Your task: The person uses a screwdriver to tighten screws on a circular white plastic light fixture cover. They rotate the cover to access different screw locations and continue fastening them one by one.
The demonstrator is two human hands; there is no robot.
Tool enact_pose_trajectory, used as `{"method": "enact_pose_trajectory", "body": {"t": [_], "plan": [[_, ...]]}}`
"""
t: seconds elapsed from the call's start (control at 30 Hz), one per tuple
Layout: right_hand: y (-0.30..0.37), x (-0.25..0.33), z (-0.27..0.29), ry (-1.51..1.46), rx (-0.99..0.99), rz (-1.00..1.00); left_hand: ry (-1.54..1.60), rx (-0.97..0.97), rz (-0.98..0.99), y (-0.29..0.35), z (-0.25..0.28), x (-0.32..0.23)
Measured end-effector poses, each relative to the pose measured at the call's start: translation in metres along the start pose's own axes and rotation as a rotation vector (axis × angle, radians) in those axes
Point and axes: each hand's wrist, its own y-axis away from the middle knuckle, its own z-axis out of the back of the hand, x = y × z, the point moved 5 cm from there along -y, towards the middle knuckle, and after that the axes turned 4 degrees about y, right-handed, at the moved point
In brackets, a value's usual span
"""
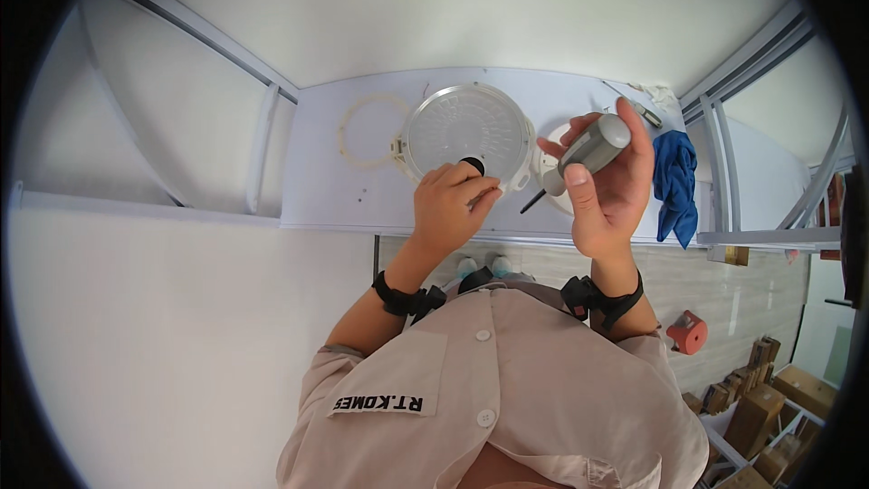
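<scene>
A round lid [462,118] with a shiny metal plate and a white plastic rim lies on the white table. My left hand [450,208] is over its near edge, thumb and fingers pinched together; whatever is between them is too small to make out. A black oval piece [474,165] shows just beyond the knuckles. Raised to the right of the lid, my right hand [615,190] holds a screwdriver [593,147] by its thick grey handle. The dark shaft points down and left. Below that hand, a white round part [559,192] is partly hidden.
Left of the lid lies a thin cream ring [342,140], with small dark pieces [363,196] in front of it. A second screwdriver [647,114] is at the back right, near a blue cloth [674,183]. On the floor stand a red stool [690,333] and cardboard boxes [756,417].
</scene>
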Motion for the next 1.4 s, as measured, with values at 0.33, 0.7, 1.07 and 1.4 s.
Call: {"method": "enact_pose_trajectory", "body": {"t": [0.33,0.7,1.07,1.4], "plan": [[0.001,-0.009,0.000,0.077,0.015,0.139,0.040,0.043,0.061,-0.001,0.000,0.003],[0.002,-0.021,-0.003,0.121,0.010,0.138,0.057,0.022,0.041,-0.002,-0.001,0.006],[0.001,-0.020,0.001,0.271,0.092,0.335,0.060,0.015,0.020,0.000,-0.001,0.010],[-0.004,-0.019,-0.001,0.222,0.140,0.226,0.088,0.025,0.030,-0.002,0.001,0.009]]}}
